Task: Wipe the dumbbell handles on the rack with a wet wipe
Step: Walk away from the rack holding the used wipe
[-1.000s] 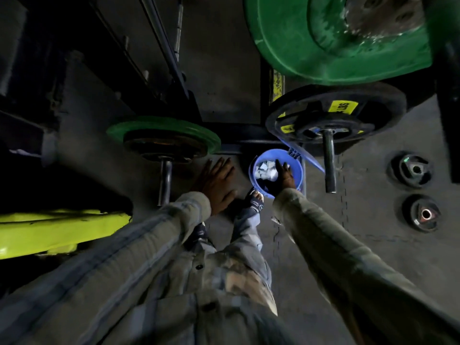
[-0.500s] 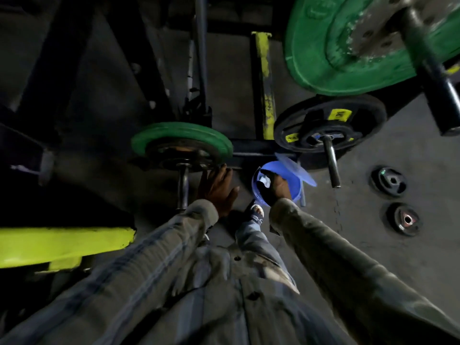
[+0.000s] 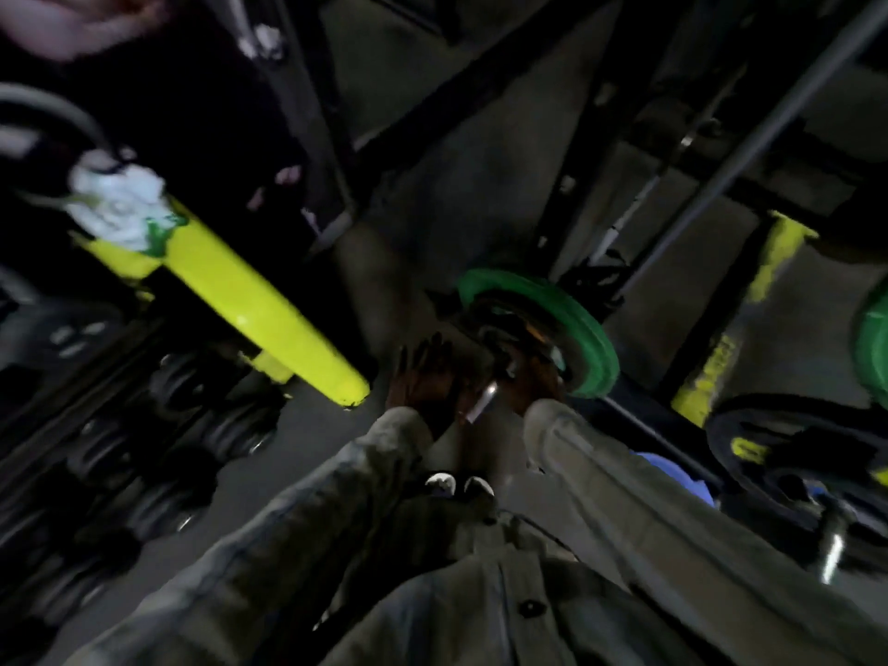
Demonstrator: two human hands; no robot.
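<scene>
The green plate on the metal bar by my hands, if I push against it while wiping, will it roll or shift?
The green plate looks thick and stacked against darker discs, so it is probably heavy and hard to shift. Being round, it could rock or roll slightly if it stands free, though the blurred frame hides its support. The metal bar looks smooth and stiff, perhaps slippery once wet.

Gym (green weight plate (image 3: 562,324), racks)
</scene>
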